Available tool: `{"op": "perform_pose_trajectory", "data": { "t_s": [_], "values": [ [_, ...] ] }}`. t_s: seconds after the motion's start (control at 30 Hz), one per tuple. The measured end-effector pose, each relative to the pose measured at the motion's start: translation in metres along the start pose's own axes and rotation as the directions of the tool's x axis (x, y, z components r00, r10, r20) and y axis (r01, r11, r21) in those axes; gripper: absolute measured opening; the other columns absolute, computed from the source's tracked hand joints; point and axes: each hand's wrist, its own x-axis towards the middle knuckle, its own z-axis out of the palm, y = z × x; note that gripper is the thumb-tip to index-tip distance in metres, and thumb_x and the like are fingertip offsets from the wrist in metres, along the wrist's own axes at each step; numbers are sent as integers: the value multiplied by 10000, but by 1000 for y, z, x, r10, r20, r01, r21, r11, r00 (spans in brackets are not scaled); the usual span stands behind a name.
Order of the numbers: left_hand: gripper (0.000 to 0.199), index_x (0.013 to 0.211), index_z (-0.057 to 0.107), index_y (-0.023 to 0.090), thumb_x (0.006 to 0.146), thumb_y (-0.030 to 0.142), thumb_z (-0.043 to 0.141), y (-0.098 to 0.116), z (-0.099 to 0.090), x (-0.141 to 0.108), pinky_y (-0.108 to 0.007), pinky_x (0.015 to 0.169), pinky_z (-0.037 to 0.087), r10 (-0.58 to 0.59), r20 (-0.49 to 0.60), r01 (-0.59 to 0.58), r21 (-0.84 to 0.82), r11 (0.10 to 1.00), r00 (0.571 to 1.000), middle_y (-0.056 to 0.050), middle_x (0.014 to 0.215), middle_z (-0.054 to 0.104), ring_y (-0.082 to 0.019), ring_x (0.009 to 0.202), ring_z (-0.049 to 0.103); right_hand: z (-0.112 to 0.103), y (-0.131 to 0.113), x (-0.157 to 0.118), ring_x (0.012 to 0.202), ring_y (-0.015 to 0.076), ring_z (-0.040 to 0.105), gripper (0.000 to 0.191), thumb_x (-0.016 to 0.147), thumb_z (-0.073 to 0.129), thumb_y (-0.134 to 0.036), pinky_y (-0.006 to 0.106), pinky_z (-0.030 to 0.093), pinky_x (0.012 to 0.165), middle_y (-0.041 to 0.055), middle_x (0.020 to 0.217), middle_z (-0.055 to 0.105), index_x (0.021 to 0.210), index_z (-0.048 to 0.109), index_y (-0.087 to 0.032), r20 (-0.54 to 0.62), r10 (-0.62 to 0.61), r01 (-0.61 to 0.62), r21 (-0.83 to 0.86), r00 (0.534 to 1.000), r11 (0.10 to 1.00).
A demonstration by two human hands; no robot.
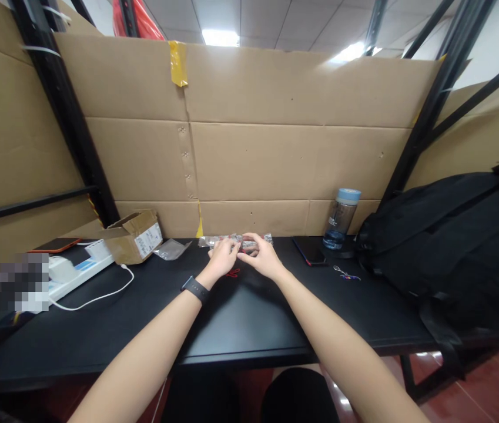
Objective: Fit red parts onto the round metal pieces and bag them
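Note:
Both hands meet at the back middle of the black table, at a row of small items in clear plastic wrap (206, 241) by the cardboard wall. My left hand (224, 257), with a dark watch on the wrist, has its fingers bent down onto the wrapped items; what they pinch, if anything, is too small to tell. My right hand (263, 257) reaches the same items, thumb and forefinger curved apart, the thumb close to the left fingers. A red cord (233, 273) lies on the table just in front of the hands.
On the left are an open cardboard box (133, 238), a plastic bag (172, 249) and a white power strip (79, 275) with a cable. To the right are a phone (310, 251), keychain (347, 274), bottle (341, 219) and black backpack (456, 235).

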Motion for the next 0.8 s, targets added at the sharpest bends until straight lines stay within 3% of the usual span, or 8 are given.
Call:
{"op": "perform_pose_trajectory", "data": {
  "t_s": [0.07,0.27,0.4,0.63,0.8],
  "values": [
    [304,1111,687,254,1032,355,412,2,3,-1,-402,1005,422,10,-5,-10,-11,1000,1000,-44,1285,665,-256,1260,525,1,-1,0,946,203,725,471,786,759,-348,291,585,745,92,1221,674,1210,599,-221,-9,-12,13,35,1000,999],
    [338,1090,673,228,1042,332,354,5,3,-2,-387,951,450,5,14,-5,-8,1000,1000,-62,1204,686,-259,1180,568,1,-4,-2,981,204,714,478,726,789,-300,298,589,797,75,1163,698,1165,618,-213,-21,-40,41,57,999,998],
    [348,1069,667,216,1041,327,338,10,-1,-7,-413,962,425,42,26,-43,28,999,999,-78,1207,667,-278,1199,534,2,-6,-1,910,185,706,487,724,758,-273,274,577,740,67,1119,700,1182,605,-214,-34,-51,51,-9,998,999],
    [351,994,682,212,1031,361,366,5,0,-8,-431,950,405,39,65,-45,88,995,997,-87,1181,653,-302,1173,517,-3,-3,0,803,163,659,428,666,741,-212,263,532,702,36,1027,704,1082,642,-207,59,-54,61,-120,997,991],
    [381,962,695,226,1025,438,385,1,-3,-8,-437,940,388,48,29,-52,163,985,998,-86,1197,647,-308,1181,497,-20,-1,2,722,143,616,420,643,731,-188,258,502,706,7,892,697,1055,653,-199,83,-29,46,-215,996,976]
  ]
}}
